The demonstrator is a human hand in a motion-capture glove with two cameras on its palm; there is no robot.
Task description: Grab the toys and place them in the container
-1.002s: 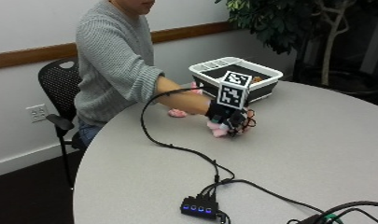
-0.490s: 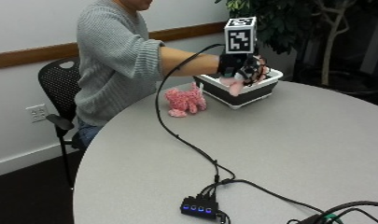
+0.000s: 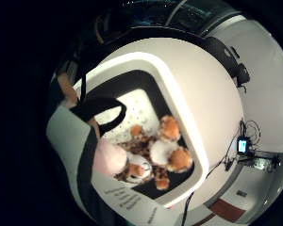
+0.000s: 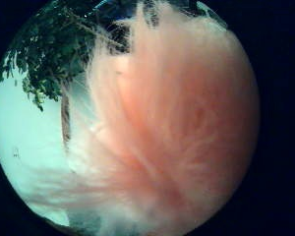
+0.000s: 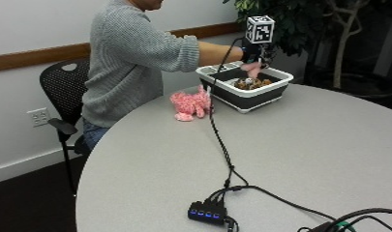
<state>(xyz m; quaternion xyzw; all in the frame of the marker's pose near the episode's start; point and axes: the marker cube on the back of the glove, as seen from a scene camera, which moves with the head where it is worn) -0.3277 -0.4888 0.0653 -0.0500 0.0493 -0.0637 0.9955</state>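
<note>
The gloved right hand (image 5: 252,57) is gripping a fluffy pale-pink plush toy (image 5: 251,70) above the white-rimmed dark rectangular container (image 5: 271,92); beneath it, brown-and-white plush toys (image 3: 162,153) are crowding one end, leaving the white floor (image 3: 132,110) open.

Counted: one bin (image 5: 246,94). Inside the bin, one spotted plush toy (image 3: 155,155); above the bin, one pale pink plush toy (image 5: 252,71); on the table (image 5: 324,159) beside the bin, one pink plush toy (image 5: 190,104).

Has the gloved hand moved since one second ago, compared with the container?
Yes. The right hand, earlier low over the table in front of the container, is now raised above it, holding a pink toy.
</note>
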